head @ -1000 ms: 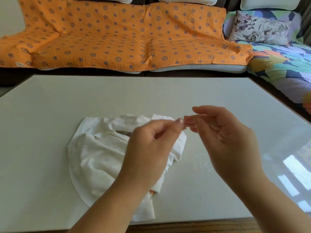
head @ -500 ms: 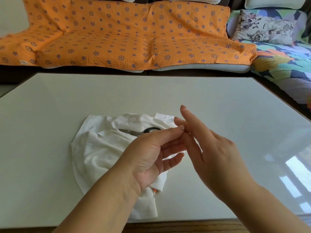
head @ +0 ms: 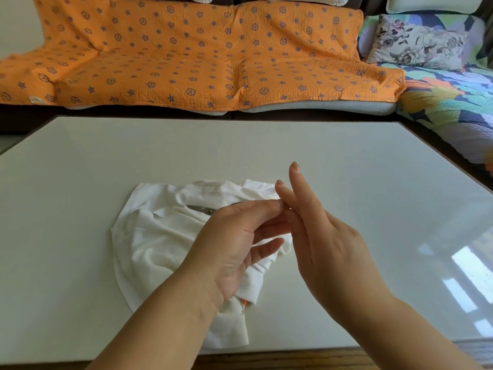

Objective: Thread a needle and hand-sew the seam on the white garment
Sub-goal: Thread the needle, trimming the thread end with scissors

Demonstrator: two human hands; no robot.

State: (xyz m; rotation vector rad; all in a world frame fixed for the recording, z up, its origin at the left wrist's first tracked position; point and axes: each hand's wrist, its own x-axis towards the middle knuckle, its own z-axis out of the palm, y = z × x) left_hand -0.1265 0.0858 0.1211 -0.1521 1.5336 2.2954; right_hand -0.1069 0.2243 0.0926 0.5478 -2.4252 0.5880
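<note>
The white garment (head: 160,241) lies crumpled on the table in front of me. Both hands hover over its right part. My left hand (head: 234,244) is turned palm-right, its thumb and forefinger pinched together on a thread too fine to make out. That pinch touches the fingers of my right hand (head: 328,244). The right hand's fingers are straight and point up and away; its thumb is hidden. No needle is visible.
Scissors (head: 202,209) lie on the garment, partly hidden behind my left hand. The pale table (head: 266,150) reaches to a wooden front edge near me. Behind it stands a sofa with an orange patterned cover (head: 200,57) and, at the right, a floral cushion (head: 416,46).
My right hand has turned from curled fingers to straight fingers pointing up. My left hand has rolled palm-inward, keeping its pinch against the right fingers. Both hands have moved slightly lower.
</note>
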